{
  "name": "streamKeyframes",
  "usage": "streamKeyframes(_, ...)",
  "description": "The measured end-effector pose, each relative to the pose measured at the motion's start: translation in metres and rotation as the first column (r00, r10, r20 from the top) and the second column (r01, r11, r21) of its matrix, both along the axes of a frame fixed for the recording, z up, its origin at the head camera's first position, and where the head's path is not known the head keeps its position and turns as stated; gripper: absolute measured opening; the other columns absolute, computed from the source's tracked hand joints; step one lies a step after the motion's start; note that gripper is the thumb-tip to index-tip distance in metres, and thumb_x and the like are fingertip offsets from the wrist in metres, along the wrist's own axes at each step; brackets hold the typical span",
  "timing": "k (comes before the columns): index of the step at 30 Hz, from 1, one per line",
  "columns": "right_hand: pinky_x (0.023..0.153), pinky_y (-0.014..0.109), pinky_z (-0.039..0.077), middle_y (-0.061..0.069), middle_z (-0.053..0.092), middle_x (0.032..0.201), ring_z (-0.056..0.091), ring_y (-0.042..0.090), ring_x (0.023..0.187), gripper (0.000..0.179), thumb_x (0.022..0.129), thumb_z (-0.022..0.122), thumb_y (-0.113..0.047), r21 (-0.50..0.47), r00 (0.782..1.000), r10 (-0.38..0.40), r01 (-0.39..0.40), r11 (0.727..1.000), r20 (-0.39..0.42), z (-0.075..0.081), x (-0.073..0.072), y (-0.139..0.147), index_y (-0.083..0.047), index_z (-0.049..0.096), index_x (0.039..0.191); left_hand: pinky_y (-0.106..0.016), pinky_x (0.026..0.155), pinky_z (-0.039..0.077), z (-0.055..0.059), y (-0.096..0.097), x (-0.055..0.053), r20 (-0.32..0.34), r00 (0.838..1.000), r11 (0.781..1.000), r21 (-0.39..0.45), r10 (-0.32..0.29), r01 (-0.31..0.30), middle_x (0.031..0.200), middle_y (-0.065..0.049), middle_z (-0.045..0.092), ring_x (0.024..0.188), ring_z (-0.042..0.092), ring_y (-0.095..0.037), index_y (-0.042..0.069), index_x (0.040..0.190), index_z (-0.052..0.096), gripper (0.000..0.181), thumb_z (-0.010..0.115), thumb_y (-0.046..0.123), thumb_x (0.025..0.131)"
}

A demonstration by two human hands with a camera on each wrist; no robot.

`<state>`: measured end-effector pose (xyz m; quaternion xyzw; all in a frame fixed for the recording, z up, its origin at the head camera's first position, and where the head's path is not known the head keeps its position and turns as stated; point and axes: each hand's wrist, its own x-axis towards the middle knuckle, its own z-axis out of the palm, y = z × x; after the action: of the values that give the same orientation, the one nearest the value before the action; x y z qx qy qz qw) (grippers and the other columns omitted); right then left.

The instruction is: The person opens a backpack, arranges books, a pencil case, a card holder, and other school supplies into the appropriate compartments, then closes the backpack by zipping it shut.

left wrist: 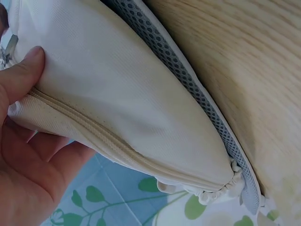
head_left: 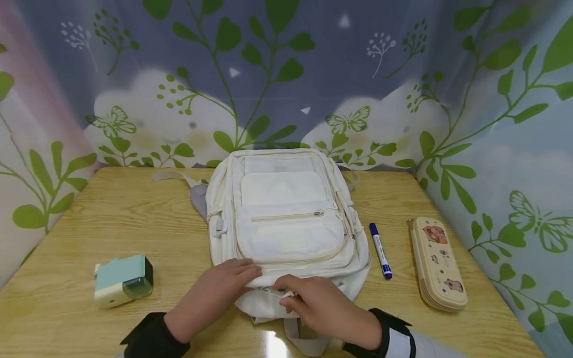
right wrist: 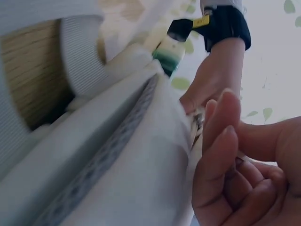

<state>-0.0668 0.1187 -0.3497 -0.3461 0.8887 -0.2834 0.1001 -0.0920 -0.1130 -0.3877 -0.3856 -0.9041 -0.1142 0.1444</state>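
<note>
A white backpack (head_left: 283, 189) lies front side up on the wooden table, its top toward the far wall. My left hand (head_left: 219, 286) grips the backpack's near edge; in the left wrist view its thumb (left wrist: 28, 70) presses the fabric beside a beige zipper (left wrist: 89, 120), other fingers underneath. My right hand (head_left: 322, 306) is curled at the same edge, with thumb and forefinger pinching a small pale zipper pull (head_left: 288, 294). In the right wrist view that right hand (right wrist: 240, 174) hides the pull itself. Grey mesh padding (right wrist: 108, 155) shows along the bag's back.
A teal and cream box-like object (head_left: 123, 281) stands left of the backpack. To the right lie a blue-capped marker (head_left: 380, 251) and a cream pencil case (head_left: 438, 263) with cartoon prints. A strap (head_left: 306, 343) hangs at the near side. Leaf-patterned curtains (head_left: 215, 74) enclose the table.
</note>
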Motion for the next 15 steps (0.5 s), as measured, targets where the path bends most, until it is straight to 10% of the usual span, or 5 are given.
streamKeyframes(15, 0.054, 0.016, 0.041, -0.014, 0.058, 0.069, 0.044, -0.007, 0.058, 0.016, 0.094, 0.053, -0.026, 0.002, 0.999, -0.025, 0.025, 1.0, 0.045, 0.003, -0.013, 0.06, -0.021, 0.068, 0.1, -0.033, 0.088, 0.05, 0.004, -0.002, -0.002, 0.094, 0.995, 0.999, -0.016, -0.043, 0.044, 0.116, 0.0, 0.065, 0.109, 0.059, -0.019, 0.016, 0.114, 0.064, 0.033, 0.069, 0.008, 0.082)
